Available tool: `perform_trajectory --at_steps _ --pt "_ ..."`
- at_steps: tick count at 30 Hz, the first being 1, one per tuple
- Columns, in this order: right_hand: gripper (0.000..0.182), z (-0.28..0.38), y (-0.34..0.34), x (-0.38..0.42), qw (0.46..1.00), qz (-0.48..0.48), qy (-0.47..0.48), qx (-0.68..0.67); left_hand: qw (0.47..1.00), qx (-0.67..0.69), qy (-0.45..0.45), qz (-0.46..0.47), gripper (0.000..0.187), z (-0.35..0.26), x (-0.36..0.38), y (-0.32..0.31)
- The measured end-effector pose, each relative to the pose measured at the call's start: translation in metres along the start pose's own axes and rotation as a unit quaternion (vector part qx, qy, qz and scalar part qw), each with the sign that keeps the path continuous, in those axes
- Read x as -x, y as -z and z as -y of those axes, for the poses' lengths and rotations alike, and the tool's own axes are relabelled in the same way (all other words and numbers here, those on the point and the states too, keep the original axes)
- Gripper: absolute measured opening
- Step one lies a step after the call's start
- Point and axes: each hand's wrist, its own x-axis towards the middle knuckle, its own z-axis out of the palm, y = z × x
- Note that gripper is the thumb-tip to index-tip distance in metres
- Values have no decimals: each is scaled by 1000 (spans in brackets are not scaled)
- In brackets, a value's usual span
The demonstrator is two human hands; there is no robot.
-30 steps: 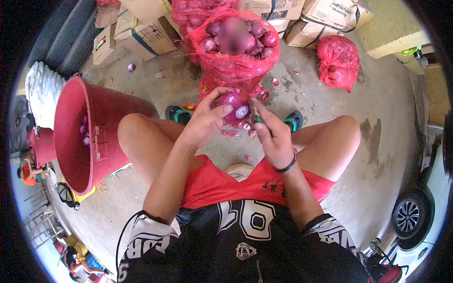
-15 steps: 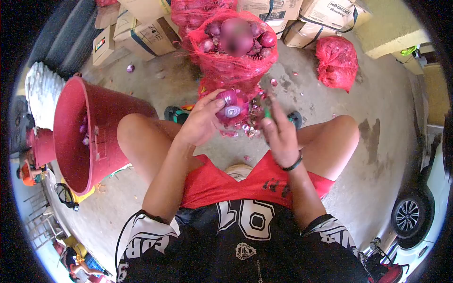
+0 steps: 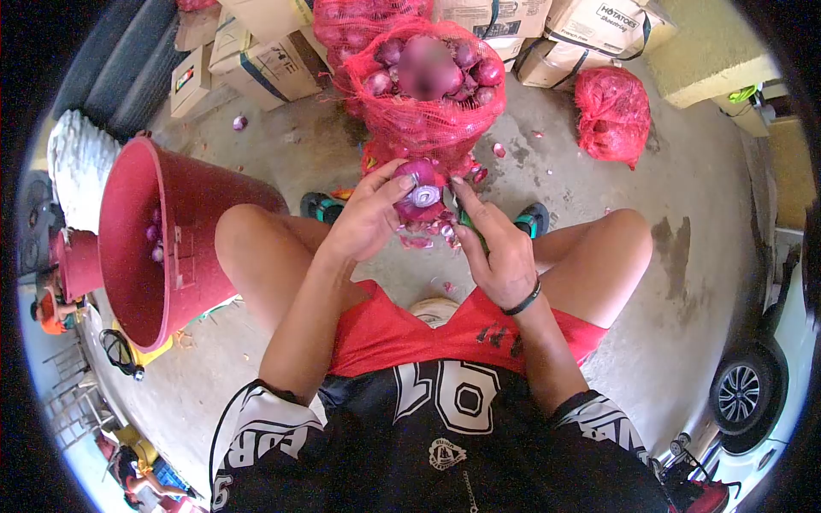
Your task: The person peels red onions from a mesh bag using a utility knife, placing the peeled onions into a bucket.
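Observation:
My left hand (image 3: 363, 215) is wrapped round a red onion (image 3: 414, 173), thumb on its near side. A pale, ringed cut end of the onion faces me. Close to its right side is my right hand (image 3: 503, 256), fingers closed on a small green-handled knife (image 3: 484, 243), most of which the hand hides. Just beyond the onion stands an open red mesh sack (image 3: 428, 130) full of red onions. Loose onion peels (image 3: 416, 243) lie on the floor below my hands.
To my left a large red tub (image 3: 222, 192) leans with some onions inside. Cardboard boxes (image 3: 265, 73) line the back, and a tied red mesh bag (image 3: 612, 115) rests at the back right. A car (image 3: 782, 376) is parked at the far right.
My right hand has moved left and closer to the onion, with the knife in it. The left hand still holds the onion in nearly the same spot.

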Motion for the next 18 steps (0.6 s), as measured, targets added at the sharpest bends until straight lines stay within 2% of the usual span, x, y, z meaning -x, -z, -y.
perform_trajectory --at_steps 5,8,10,13,16,18 --pt "59 1 -3 -1 1000 -3 -4 10 1000 -18 1 6 35 -2 0 1" --pt "58 1 -4 -1 1000 -2 -8 15 996 -83 12 7 45 -1 0 4" --pt "56 3 -1 -3 999 18 -23 21 996 -74 49 7 45 1 2 3" --pt "55 -14 -7 -5 994 -53 19 -90 995 -73 63 13 42 4 2 2" --pt "56 -17 -1 -5 994 -51 73 -63 997 -49 53 0 39 1 1 0" --pt "58 -11 3 -2 997 -11 52 -56 999 -32 39 -10 37 1 -1 0"
